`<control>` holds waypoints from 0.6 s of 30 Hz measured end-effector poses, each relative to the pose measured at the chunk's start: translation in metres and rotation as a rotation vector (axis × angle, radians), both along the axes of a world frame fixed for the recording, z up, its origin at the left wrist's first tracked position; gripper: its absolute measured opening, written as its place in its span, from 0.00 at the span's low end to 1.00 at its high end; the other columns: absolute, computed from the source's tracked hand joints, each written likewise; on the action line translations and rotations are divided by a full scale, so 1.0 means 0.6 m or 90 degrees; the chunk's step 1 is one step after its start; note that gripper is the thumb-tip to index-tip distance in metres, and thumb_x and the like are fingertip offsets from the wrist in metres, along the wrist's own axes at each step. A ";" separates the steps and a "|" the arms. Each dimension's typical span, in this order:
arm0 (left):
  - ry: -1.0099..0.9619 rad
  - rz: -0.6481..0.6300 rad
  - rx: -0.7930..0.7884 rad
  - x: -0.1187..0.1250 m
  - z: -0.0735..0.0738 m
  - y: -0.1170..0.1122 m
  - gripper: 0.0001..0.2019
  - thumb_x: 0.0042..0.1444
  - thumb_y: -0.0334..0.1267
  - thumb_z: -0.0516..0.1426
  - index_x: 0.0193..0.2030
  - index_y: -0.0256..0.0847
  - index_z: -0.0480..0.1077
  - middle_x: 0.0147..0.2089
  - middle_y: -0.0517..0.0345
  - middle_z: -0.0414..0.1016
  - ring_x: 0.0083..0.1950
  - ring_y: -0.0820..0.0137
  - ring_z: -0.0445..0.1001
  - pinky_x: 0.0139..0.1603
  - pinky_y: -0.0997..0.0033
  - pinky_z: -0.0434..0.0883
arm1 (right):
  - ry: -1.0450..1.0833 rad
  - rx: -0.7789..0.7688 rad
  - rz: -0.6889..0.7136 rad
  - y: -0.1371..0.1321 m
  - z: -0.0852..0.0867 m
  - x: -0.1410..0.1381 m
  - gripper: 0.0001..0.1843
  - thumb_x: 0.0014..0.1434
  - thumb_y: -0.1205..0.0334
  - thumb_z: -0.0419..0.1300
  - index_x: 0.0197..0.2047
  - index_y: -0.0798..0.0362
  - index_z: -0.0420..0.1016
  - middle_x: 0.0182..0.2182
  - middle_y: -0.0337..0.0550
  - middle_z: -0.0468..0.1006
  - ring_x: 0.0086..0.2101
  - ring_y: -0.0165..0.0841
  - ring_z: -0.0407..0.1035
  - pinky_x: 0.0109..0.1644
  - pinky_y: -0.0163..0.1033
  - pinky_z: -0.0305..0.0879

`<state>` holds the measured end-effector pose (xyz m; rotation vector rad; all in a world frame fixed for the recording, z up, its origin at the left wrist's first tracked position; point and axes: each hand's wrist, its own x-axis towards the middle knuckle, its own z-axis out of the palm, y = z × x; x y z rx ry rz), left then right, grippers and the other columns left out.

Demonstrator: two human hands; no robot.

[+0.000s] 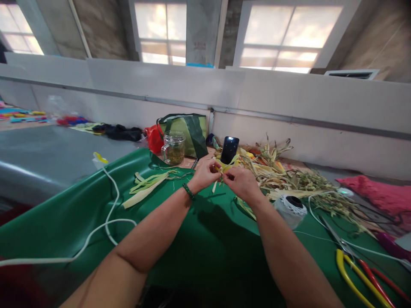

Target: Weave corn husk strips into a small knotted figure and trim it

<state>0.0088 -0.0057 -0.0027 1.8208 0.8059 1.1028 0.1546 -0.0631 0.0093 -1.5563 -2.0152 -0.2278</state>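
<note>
Out over the green cloth [205,256], my left hand [204,174] and my right hand [240,182] meet fingertip to fingertip. Both pinch a small piece of pale corn husk [214,186], whose end hangs below the fingers; the rest is mostly hidden by them. A green beaded bracelet [188,191] circles my left wrist. Left of that hand lies a small bundle of husks [149,185]. Beyond my right hand spreads a heap of dried husks [266,173]. Just behind the hands a phone [230,149] leans upright.
A glass mug [174,149] stands before a green bag [189,132]. At right are a white thread spool [290,209], dried stalks [310,182], yellow-handled scissors [345,252], a red-handled tool [372,276] and pink cloth [375,194]. A white cable [112,188] crosses the left side.
</note>
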 end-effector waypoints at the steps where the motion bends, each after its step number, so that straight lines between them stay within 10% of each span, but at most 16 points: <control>1: 0.011 0.006 0.021 0.001 -0.002 -0.001 0.08 0.39 0.25 0.57 0.29 0.38 0.66 0.19 0.67 0.67 0.22 0.75 0.68 0.25 0.77 0.63 | 0.000 0.005 -0.002 0.001 -0.002 -0.001 0.11 0.55 0.65 0.56 0.23 0.51 0.74 0.26 0.42 0.77 0.29 0.34 0.69 0.33 0.37 0.59; 9: 0.045 0.085 0.184 0.016 -0.019 -0.014 0.29 0.45 0.24 0.57 0.56 0.36 0.63 0.27 0.63 0.71 0.28 0.72 0.70 0.36 0.72 0.68 | 0.230 0.025 0.016 0.007 -0.010 -0.002 0.07 0.56 0.64 0.58 0.39 0.51 0.74 0.27 0.41 0.78 0.26 0.34 0.71 0.32 0.38 0.64; 18: 0.053 0.068 0.212 0.022 -0.021 -0.023 0.36 0.49 0.26 0.56 0.67 0.33 0.53 0.27 0.62 0.71 0.29 0.72 0.70 0.36 0.72 0.68 | 0.211 0.068 0.087 0.022 -0.014 0.023 0.06 0.55 0.61 0.60 0.29 0.52 0.77 0.30 0.43 0.74 0.30 0.34 0.69 0.34 0.39 0.66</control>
